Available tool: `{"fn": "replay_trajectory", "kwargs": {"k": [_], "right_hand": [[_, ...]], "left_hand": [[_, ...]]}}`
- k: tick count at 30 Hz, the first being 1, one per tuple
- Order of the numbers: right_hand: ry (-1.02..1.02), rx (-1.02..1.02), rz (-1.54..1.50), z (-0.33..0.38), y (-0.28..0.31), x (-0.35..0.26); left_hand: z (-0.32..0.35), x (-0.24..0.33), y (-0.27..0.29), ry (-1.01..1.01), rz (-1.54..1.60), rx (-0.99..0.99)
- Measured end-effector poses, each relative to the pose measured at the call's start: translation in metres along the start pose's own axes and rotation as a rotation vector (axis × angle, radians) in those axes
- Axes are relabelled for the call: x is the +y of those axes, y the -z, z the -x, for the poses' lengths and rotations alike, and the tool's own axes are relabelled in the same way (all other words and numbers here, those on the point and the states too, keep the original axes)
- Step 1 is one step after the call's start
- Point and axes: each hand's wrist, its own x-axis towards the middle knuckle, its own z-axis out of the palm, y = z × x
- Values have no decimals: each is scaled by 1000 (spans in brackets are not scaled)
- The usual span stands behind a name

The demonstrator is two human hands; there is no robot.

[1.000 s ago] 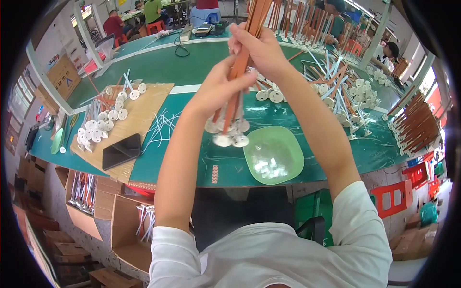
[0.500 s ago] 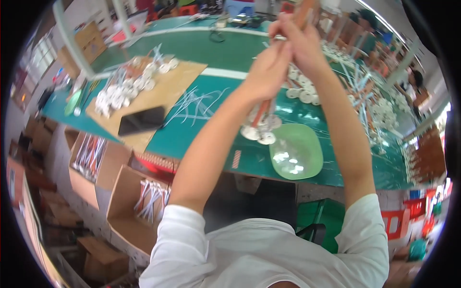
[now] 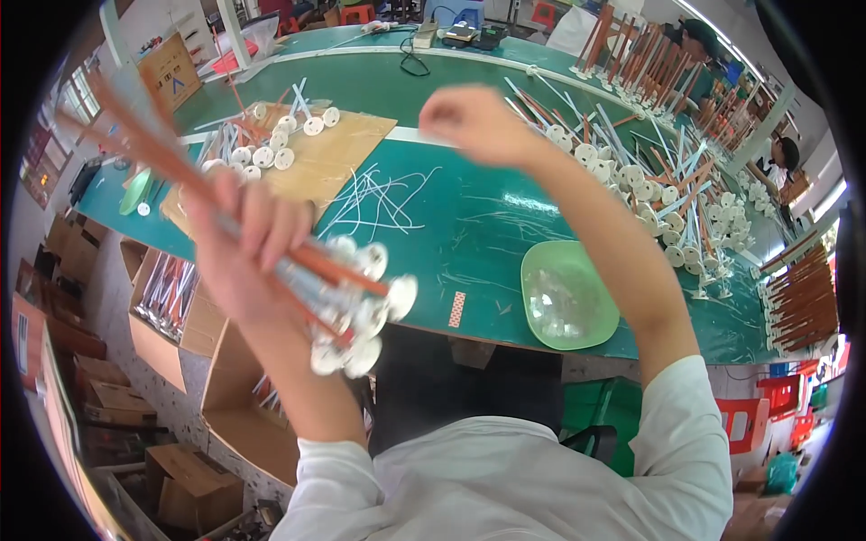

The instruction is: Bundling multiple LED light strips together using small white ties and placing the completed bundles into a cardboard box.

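My left hand is wrapped round a bundle of brown and grey sticks, held at a slant over the table's near left edge. White round discs cap the bundle's lower end, and its upper end is smeared by motion. My right hand is raised above the green table, apart from the bundle; blur hides how its fingers are set. Near the front edge sits a light green bowl with small clear pieces inside. Thin white strips lie loose between my hands.
Disc-ended sticks lie on a brown cardboard sheet. A larger pile of such sticks covers the table's right side. Open cartons hold more sticks at lower left. Brown sticks stand upright at far right.
Both hands were together around the bundle above the table's middle. Now they are apart: the left has carried the bundle left and nearer, and the right has let go.
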Motion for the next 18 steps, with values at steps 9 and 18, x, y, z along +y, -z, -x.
{"fn": "replay_trajectory", "kwargs": {"k": [9, 18], "right_hand": [[-117, -369, 515, -20, -78, 11], [-168, -301, 538, 10, -10, -16]], "left_hand": [[7, 24, 14, -13, -188, -13], [2, -12, -3, 96, -287, 131]]}}
